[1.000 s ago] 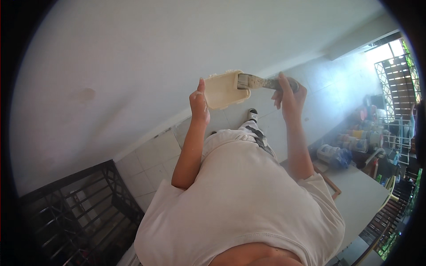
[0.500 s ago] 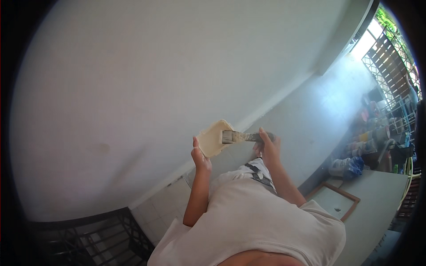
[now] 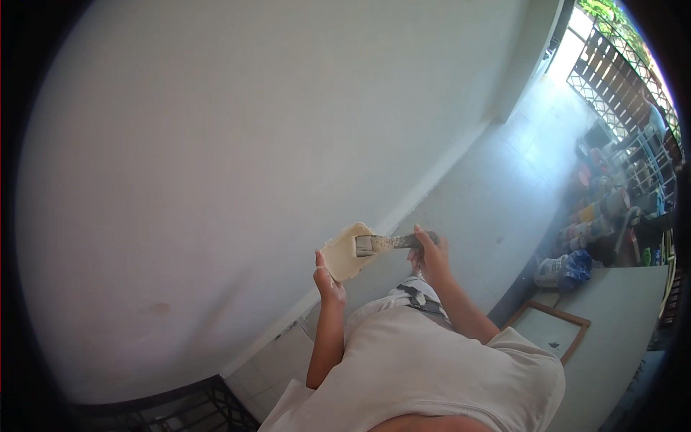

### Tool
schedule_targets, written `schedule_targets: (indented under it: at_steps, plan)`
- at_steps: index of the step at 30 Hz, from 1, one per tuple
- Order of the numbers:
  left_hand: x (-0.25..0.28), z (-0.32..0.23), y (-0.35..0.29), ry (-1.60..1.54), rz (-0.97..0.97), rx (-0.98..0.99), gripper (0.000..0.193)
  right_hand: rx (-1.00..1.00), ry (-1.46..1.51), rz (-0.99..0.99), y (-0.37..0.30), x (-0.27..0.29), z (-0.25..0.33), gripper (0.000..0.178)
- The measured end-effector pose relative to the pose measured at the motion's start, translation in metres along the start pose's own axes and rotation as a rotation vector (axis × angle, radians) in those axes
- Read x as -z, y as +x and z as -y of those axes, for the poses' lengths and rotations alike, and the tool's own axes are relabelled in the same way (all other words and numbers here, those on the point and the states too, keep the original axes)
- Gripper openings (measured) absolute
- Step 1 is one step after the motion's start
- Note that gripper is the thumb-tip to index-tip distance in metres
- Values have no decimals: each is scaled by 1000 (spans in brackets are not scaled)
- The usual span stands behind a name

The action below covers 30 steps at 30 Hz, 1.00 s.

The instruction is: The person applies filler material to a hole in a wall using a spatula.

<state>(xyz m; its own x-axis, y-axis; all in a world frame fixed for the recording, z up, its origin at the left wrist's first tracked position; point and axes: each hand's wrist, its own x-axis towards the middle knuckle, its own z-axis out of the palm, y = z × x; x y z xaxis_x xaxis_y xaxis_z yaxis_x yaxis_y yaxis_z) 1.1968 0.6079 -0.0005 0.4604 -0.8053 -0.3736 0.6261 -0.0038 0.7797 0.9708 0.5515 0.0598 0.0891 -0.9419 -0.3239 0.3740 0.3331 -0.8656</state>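
My left hand [image 3: 329,285] is closed on the near left edge of a shallow cream-coloured paint container [image 3: 341,261], its thumb up along the side. The container is tilted so that its pale inside faces me. In my right hand [image 3: 432,261] is a flat, wide paintbrush [image 3: 383,244], gripped by its dark handle. Dried paint coats the brush's middle. Its bristle end points left, over the container's right part; whether it touches the inside I cannot tell. Pale smears show on my left hand.
A large pale wall [image 3: 237,158] with a brownish patch [image 3: 158,308] rises ahead and left. A black metal rack [image 3: 173,407] stands at lower left. To the right are a wood-framed panel [image 3: 551,327] on a pale board, a white tub with blue plastic [image 3: 561,271], and clutter beside tiled floor [image 3: 489,194].
The view has shifted, so both hands, the container and the paintbrush appear lower in it. Both grips look the same, and the bristles stay over the container.
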Motion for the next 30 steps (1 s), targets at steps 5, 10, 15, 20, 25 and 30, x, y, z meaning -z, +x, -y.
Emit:
schedule_targets:
  at_steps: [5, 10, 15, 20, 25, 30]
  plan:
    - [-33, 10, 17, 38, 30, 86, 56, -128, 189, -94, 32, 21, -1, 35]
    - [-75, 24, 45, 25, 108, 108, 58, 5, 139, -83, 49, 41, 19, 34]
    - [-136, 52, 58, 53, 190, 104, 57, 73, 155, -116, 64, 85, 46, 32]
    - [-199, 93, 61, 30, 268, 166, 51, 69, 198, -173, 69, 131, 77, 29]
    - [-239, 119, 54, 98, 305, 319, 49, 95, 154, -208, 61, 151, 101, 28]
    - [-290, 137, 53, 87, 319, 347, 48, 77, 125, -279, 73, 167, 123, 28]
